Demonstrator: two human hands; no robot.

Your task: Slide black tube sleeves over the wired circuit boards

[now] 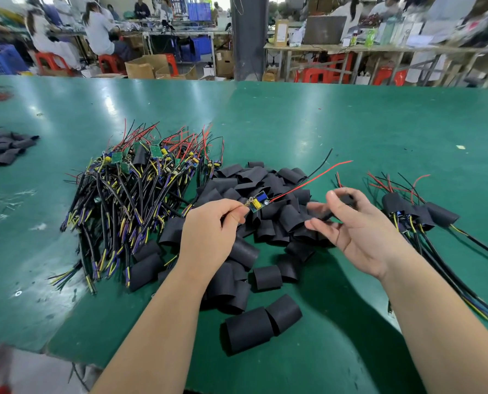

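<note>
My left hand [211,223] pinches the cable end of a small wired circuit board [257,202] with yellow and blue parts. Its red and black leads [314,177] trail up to the right. My right hand [351,226] hovers palm-up just right of the board, with thumb and curled index finger holding a black tube sleeve [348,199] that is mostly hidden by the fingers. Under and between both hands lies a heap of loose black sleeves [268,180]. A pile of bare wired boards [135,177] lies to the left. Sleeved boards [416,211] lie to the right.
Everything lies on a green table [351,123]. A second heap of black sleeves [4,149] sits at the far left edge. Two sleeves [262,322] lie near the front edge. Beyond the table are people on red stools, cardboard boxes and other workbenches.
</note>
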